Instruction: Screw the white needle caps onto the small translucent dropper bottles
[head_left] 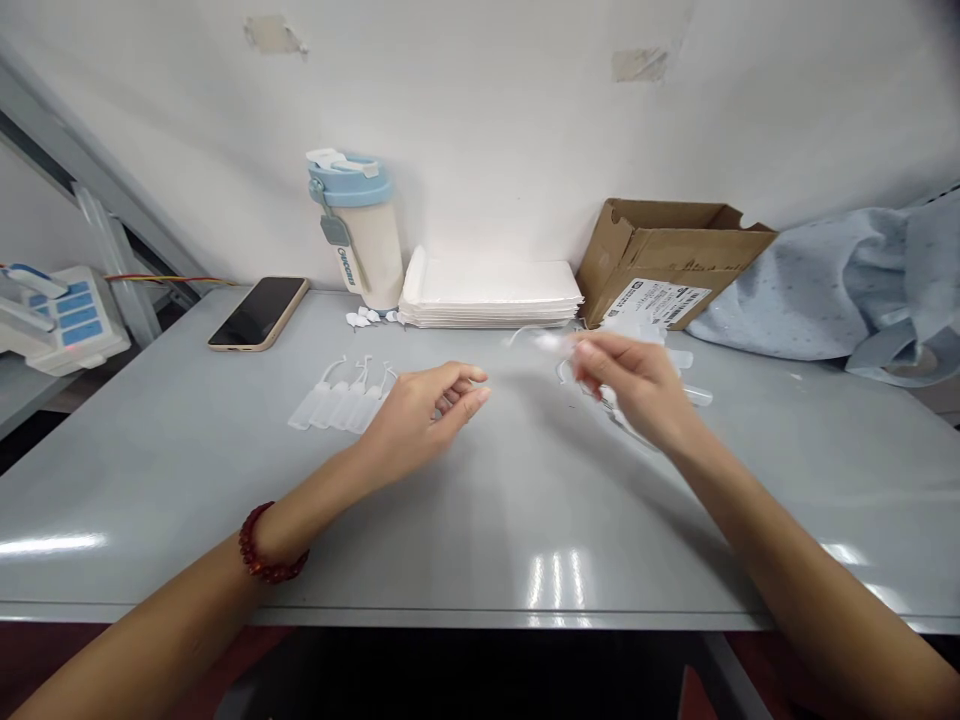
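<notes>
My left hand (pixel 427 410) hovers just over the grey table (pixel 480 530), fingers loosely curled and apart, holding nothing that I can see. Beside it on the left lies a row of several small clear plastic vials (pixel 341 400) with caps on thin tethers. My right hand (pixel 637 385) is lifted near the table's middle right, fingers pinched on a small clear plastic vial (pixel 551 342), blurred by motion. More clear vials (pixel 686 375) lie under and behind that hand. A few small white caps (pixel 367 318) sit near the cup.
Along the back wall stand a blue-lidded tumbler (pixel 360 230), a stack of white padded envelopes (pixel 491 295) and an open cardboard box (pixel 664 260). A phone (pixel 259 313) lies back left, light blue cloth (pixel 840 290) at right, a white device (pixel 56 320) far left.
</notes>
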